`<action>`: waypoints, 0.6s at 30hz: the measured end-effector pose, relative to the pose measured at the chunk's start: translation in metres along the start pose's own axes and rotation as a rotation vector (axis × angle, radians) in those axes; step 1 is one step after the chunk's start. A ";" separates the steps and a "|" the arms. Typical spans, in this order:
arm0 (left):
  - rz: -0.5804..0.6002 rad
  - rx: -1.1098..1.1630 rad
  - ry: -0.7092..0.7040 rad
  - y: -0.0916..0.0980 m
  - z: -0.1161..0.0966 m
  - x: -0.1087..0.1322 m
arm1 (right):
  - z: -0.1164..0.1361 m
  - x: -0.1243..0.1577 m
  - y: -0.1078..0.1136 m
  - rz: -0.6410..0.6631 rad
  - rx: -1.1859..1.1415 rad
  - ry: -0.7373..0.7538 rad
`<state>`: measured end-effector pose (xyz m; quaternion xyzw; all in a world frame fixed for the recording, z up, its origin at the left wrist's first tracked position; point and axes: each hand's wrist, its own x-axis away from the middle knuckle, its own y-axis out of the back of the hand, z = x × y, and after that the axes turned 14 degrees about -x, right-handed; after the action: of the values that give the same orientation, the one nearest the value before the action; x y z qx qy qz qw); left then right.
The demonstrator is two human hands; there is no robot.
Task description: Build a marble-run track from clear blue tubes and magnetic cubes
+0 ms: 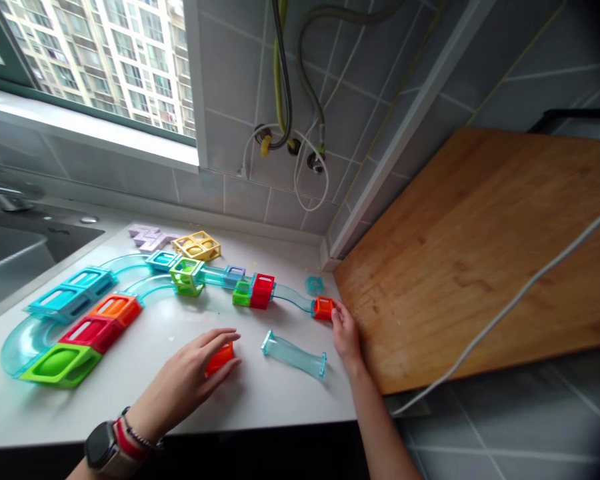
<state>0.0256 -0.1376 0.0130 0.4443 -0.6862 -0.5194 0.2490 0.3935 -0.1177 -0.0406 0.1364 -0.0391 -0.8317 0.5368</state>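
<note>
The person's left hand reaches over the counter, its thumb and fingers spread to either side of a loose orange block, the fingers arched above it and the thumb along its near side. The right hand has its fingertips at the right side of an orange-red block, the fingers bent and close together. That block sits at the right end of a wavy clear blue track, whose other end meets a red block. Whether either hand actually clamps its block cannot be told from this angle. Between the hands, touched by neither, lies a separate clear blue track piece. Near the wooden board, a small teal piece lies behind the orange-red block.
</note>
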 end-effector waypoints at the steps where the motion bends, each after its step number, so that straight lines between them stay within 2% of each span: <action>1: 0.012 0.016 -0.010 -0.001 0.000 0.001 | -0.002 0.002 0.000 0.005 -0.015 -0.009; 6: -0.012 0.058 -0.058 -0.002 -0.002 0.002 | -0.008 0.004 -0.002 -0.008 -0.119 -0.019; 13: -0.015 0.032 -0.118 0.000 -0.009 -0.012 | -0.008 0.004 0.000 -0.167 -0.325 -0.056; 18: -0.060 0.072 -0.119 -0.002 -0.013 -0.022 | -0.004 0.006 0.002 -0.162 -0.398 -0.084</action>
<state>0.0478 -0.1251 0.0181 0.4416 -0.7044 -0.5270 0.1761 0.3937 -0.1233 -0.0453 -0.0043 0.1146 -0.8685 0.4822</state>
